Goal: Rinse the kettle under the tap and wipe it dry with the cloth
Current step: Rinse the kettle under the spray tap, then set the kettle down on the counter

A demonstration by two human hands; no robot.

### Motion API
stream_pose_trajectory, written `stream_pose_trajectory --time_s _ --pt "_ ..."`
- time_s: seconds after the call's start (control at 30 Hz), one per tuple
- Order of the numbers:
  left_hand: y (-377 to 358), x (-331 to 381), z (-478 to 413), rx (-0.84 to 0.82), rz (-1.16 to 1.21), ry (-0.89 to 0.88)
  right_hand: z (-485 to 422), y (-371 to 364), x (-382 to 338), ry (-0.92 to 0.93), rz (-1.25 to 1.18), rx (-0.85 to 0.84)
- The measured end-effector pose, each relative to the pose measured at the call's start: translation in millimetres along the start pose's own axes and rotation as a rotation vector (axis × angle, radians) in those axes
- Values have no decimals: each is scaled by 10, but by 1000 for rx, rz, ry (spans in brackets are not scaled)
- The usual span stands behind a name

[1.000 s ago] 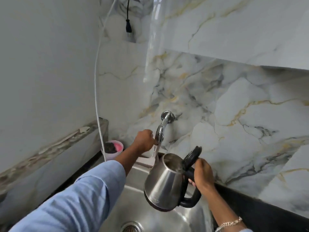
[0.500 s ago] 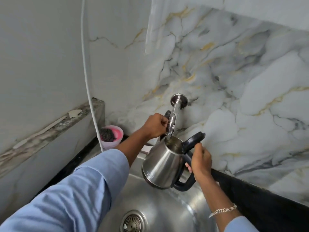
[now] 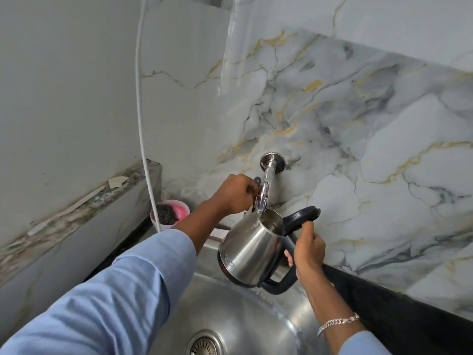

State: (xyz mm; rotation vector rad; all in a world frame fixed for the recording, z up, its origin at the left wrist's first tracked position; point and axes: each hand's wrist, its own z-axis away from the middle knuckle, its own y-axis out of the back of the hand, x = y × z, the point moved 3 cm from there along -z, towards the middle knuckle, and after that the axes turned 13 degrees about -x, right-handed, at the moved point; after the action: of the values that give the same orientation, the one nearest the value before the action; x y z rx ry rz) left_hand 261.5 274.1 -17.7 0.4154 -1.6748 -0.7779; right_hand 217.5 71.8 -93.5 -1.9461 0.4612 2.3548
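A steel kettle [image 3: 249, 248] with a black handle and its black lid flipped open hangs tilted over the sink. My right hand [image 3: 307, 249] grips its handle. The kettle's open mouth sits right below the spout of the chrome wall tap [image 3: 267, 184], and a thin stream of water runs into it. My left hand [image 3: 236, 193] is closed on the tap's lever, just left of the spout. No cloth is in view.
The steel sink [image 3: 230, 316] with its drain [image 3: 204, 344] lies below the kettle. A pink bowl [image 3: 183, 208] holding a dark scrubber stands in the back left corner. A white cable [image 3: 140, 124] hangs down the wall. A black counter edge [image 3: 396, 308] runs right.
The kettle has moved up so that its mouth is right under the spout. My left hand stays on the tap lever. The view has tilted down toward the sink.
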Motion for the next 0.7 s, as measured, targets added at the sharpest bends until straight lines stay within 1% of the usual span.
stream_pose_trajectory --time_s 0.07,0.17,0.23,0.33,0.47,0.6,0.63,0.7 --pt "17 30 11 1 7 -8 -5 -3 -12 1 -7 5" --pt "8 44 15 -84 92 63 2 0 -14 13 -10 20" --pt "-12 70 7 -100 86 88 3 18 2 28 -6 27" --pt "-71 94 -15 -6 84 172 49 85 51 41 14 13" --pt "-191 182 100 185 158 298 239 285 160 47 6 32" --pt "-436 342 364 340 283 316 503 668 167 148 24 103" --pt "-539 398 427 360 313 306 565 780 169 172 29 107" --pt "-802 585 595 329 384 274 709 1017 211 167 20 93"
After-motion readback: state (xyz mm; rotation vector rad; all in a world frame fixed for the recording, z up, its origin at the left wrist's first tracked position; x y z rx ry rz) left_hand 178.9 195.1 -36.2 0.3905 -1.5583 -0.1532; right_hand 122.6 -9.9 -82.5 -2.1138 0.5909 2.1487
